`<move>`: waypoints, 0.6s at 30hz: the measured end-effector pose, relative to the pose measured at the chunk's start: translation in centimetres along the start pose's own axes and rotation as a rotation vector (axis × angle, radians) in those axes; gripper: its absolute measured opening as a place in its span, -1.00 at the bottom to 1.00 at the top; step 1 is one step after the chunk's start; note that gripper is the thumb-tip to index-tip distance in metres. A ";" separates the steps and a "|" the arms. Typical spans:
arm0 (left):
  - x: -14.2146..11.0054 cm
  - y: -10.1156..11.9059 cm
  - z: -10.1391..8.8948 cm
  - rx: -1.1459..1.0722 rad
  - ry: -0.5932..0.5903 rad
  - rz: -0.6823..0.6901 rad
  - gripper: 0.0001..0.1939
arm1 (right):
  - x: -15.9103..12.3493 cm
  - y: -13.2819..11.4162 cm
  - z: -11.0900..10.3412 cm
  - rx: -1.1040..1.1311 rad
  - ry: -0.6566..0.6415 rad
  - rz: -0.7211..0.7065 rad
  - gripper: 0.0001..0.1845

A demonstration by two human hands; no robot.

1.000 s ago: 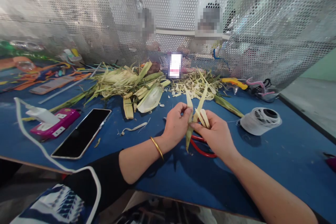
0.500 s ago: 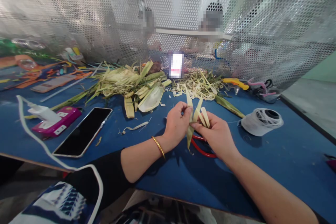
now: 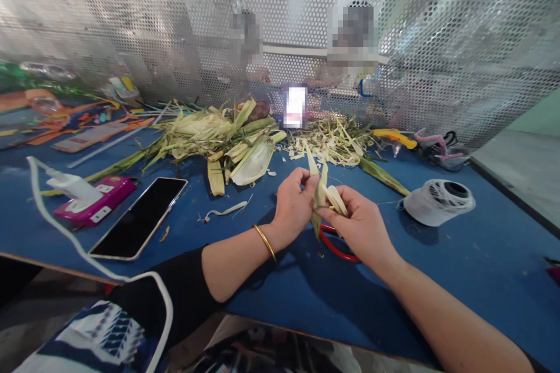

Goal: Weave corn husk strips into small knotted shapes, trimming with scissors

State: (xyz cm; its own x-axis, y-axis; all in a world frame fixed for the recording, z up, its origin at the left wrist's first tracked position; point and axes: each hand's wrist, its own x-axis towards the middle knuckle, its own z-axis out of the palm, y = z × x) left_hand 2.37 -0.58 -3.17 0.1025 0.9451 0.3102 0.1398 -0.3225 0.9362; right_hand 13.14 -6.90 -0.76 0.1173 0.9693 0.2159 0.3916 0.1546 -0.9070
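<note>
Pale green corn husk strips [image 3: 321, 192] stand between my two hands, above the blue table. My left hand [image 3: 294, 204] pinches the husk with thumb and forefinger from the left. From the other side, my right hand [image 3: 354, 215] is closed on the lower part of the husk, and cream strips [image 3: 336, 199] loop out between its fingers. Below the hands lie scissors with red handles [image 3: 336, 247]; their blades are mostly hidden. A heap of husks and leaves [image 3: 210, 134] rests beyond my left hand, and finer shredded scraps [image 3: 332, 143] lie straight ahead.
A spool of white thread [image 3: 438, 204] stands at right, near a yellow-handled tool [image 3: 395, 139]. At left are a black-screened phone [image 3: 142, 218] and a magenta power strip [image 3: 98, 201] with a white cable [image 3: 94, 262]. Behind a perforated screen [image 3: 301, 11], two people sit.
The upright husk strip at right has tilted left toward the other one. The cream strips have bent over into loops by my right fingers. Both hands stay nearly in place.
</note>
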 end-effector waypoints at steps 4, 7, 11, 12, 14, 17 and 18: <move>0.1 -0.1 0.0 0.017 0.011 0.010 -0.82 | -0.1 -0.1 0.1 -0.025 0.042 -0.011 -0.88; 0.2 -0.1 0.1 0.007 0.031 -0.005 -0.83 | -0.2 -0.2 0.0 -0.051 0.109 -0.028 -0.87; 0.0 0.4 0.2 -0.183 -0.015 -0.129 -0.77 | -0.1 0.1 -0.3 -0.058 0.135 -0.008 -0.84; -0.2 0.7 0.2 -0.268 -0.055 -0.195 -0.72 | 0.1 0.3 -0.4 -0.064 0.143 -0.003 -0.85; -0.5 1.2 0.2 -0.395 -0.143 -0.317 -0.62 | 0.4 0.7 -0.7 -0.078 0.167 0.006 -0.84; -0.8 1.6 0.2 -0.499 -0.220 -0.414 -0.68 | 0.9 1.1 -0.9 -0.075 0.166 0.027 -0.82; -0.8 1.6 0.2 -0.506 -0.226 -0.416 -0.71 | 1.0 1.2 -1.0 -0.058 0.152 0.035 -0.81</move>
State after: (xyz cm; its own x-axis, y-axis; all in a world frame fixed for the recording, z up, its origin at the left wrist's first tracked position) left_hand 2.69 -1.86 -1.97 0.3500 0.9331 -0.0822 -0.2592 0.1808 0.9487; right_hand 14.60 -5.95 -1.28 0.2670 0.9331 0.2410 0.4368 0.1057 -0.8933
